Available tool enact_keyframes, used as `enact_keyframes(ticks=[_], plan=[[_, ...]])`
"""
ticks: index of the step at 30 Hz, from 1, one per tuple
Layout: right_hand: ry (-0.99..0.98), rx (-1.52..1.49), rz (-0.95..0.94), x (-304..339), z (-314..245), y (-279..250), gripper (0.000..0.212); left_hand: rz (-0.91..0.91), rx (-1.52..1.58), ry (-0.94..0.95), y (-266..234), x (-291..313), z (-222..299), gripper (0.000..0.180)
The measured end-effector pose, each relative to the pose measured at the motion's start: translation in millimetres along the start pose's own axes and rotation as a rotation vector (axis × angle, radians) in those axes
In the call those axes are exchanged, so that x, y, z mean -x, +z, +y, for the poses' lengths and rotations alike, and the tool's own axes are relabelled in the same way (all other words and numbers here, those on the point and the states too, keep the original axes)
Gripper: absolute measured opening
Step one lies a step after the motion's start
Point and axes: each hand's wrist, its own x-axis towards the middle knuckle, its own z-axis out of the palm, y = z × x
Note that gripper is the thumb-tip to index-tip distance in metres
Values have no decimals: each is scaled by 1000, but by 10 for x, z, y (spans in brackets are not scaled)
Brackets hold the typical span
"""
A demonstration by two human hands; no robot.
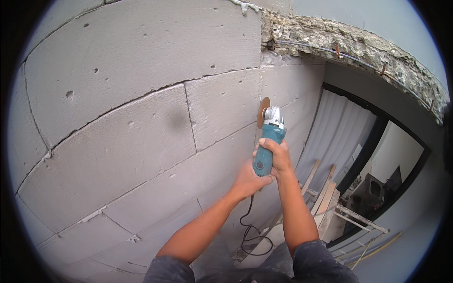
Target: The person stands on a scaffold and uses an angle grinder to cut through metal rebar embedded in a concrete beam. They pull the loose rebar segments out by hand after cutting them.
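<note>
Both my hands are wrapped round a teal angle grinder (270, 134) with a silver gear head. Its thin brown disc (264, 112) stands on edge at the block wall (226, 99); whether it touches the surface I cannot tell. My left hand (251, 179) grips the rear of the body from the left and below. Higher up on the right side, my right hand (279, 158) closes round the casing with the thumb across it. A black power cord (249, 212) hangs from the tool's back end and loops below my hands.
Rough broken concrete (349, 45) with a thin conduit and rusty bar stubs runs along the upper right. Below it are a dark-framed opening (377, 137) and pale curtain-like sheeting (332, 127). Wooden planks (325, 203) and a metal frame (361, 219) stand at the lower right.
</note>
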Motion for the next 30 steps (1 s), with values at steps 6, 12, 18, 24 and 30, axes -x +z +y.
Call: enact_keyframes(ticks=[6,12,18,24,30], plan=[[176,107,50,820,594,-318,32,-157,478,-125,390,666,-885,41],[327,86,135,1158,938,-579,30,-232,718,-284,617,978,-1340,41],[315,161,160,1206,1008,-505,30,-249,701,-325,540,1027,-1387,33],[220,223,220,1073,885,-424,26,-107,438,-281,626,807,-1434,46],[-51,420,312,745,728,-617,23,82,-97,-237,799,436,-906,64]])
